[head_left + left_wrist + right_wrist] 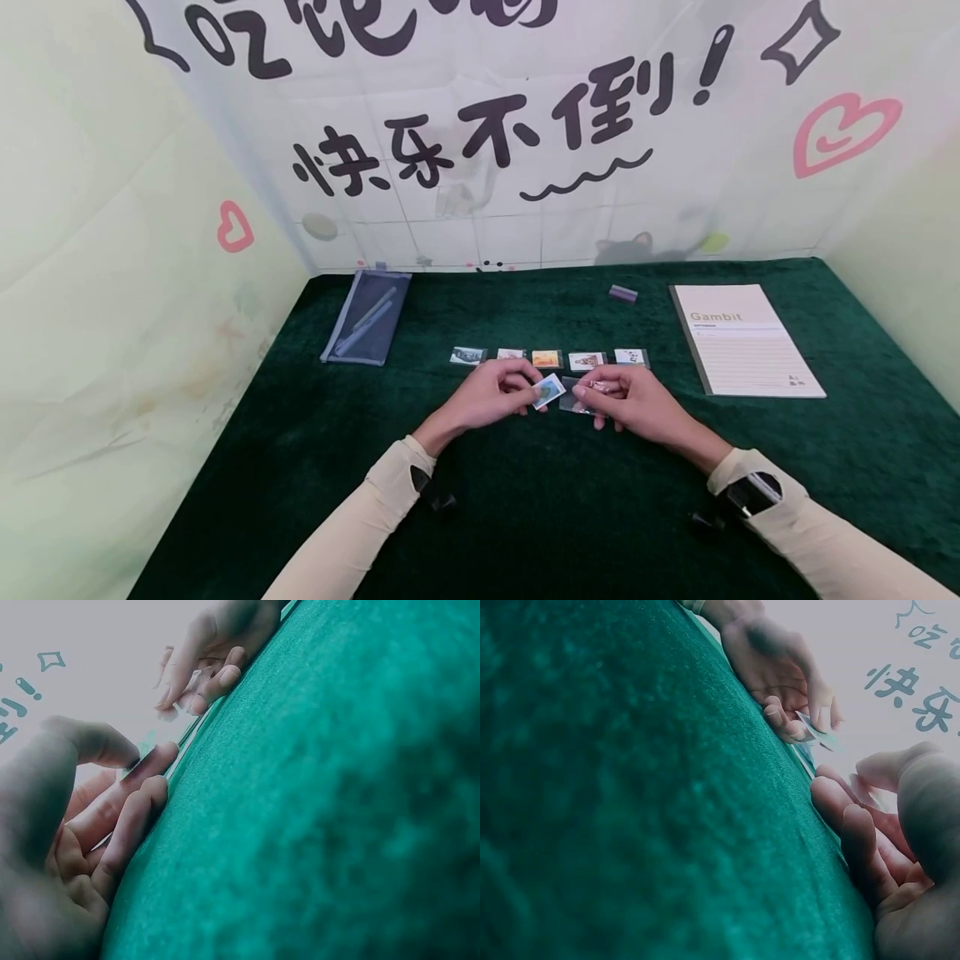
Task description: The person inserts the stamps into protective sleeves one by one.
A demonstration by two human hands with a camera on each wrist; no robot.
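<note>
My left hand (492,393) pinches a small white-bordered stamp (549,392) with a blue and green picture between thumb and fingers. Just to its right, my right hand (637,402) pinches a small clear plastic sleeve (567,398), partly hidden by the fingers. The stamp and the sleeve are close together above the table, near each other's edges. In the left wrist view the left hand's thumb and index finger (161,759) meet at the stamp. The right wrist view shows the sleeve (866,793) between the right thumb and fingers.
Beyond the hands lies a row of several small picture stamps (547,359) in sleeves on the green cloth (480,312). A blue zip pouch (386,333) with pens is at the left. A small purple block (623,293) lies behind, and a notebook (746,354) at the right.
</note>
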